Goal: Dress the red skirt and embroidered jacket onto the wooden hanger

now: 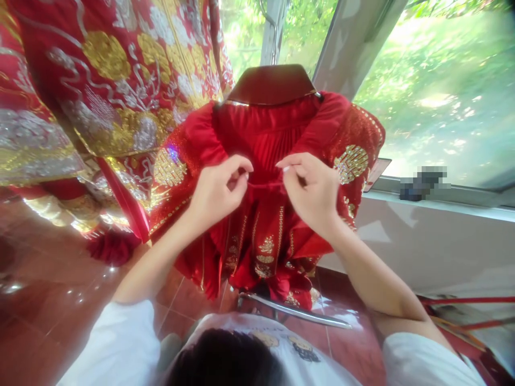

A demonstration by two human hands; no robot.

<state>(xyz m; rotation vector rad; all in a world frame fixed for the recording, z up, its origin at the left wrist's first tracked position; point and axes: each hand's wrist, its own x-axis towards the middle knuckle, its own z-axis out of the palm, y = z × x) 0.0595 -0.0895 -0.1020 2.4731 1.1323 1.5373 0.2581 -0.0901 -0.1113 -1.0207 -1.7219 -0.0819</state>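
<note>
A red embroidered garment point(201, 139) hangs in front of me, with gold patterns on its shoulders and lower panels. Between my hands a thin red cord point(265, 186) runs nearly level across the garment's front, below the open neckline. My left hand point(219, 185) is closed, thumb and fingertips pinching one end of the cord. On the other side my right hand point(311, 187) pinches the cord's other end, close to the fabric. A stiff dark red piece point(273, 86) rises above the neckline at the back. My forearms hide parts of the garment's sides.
Large red garments point(116, 80) with gold and silver embroidery hang close on the left. Windows point(434, 102) with a pale sill point(450, 206) stand to the right. A curved metal bar point(298, 311) lies low over the red tiled floor point(173, 316). Red rails point(462, 300) are at lower right.
</note>
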